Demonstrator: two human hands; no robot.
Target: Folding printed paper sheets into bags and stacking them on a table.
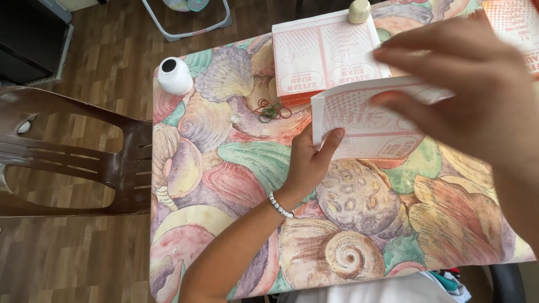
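Note:
My left hand [307, 160] grips the left edge of a folded white paper bag with pink print [365, 120], thumb on top, above a table covered in a seashell-patterned cloth [224, 168]. A pearl bracelet circles that wrist. My right hand [471, 92] is raised close to the camera, blurred, with fingers spread flat over the top fold of the same bag. Behind it lies a stack of similar pink-printed bags [323, 56].
A tangle of rubber bands [272, 110] lies beside the stack. A small white round device [174, 76] stands at the table's far left corner, a cream bottle cap [359, 10] at the back. A brown plastic chair [73, 163] stands left on the wood floor.

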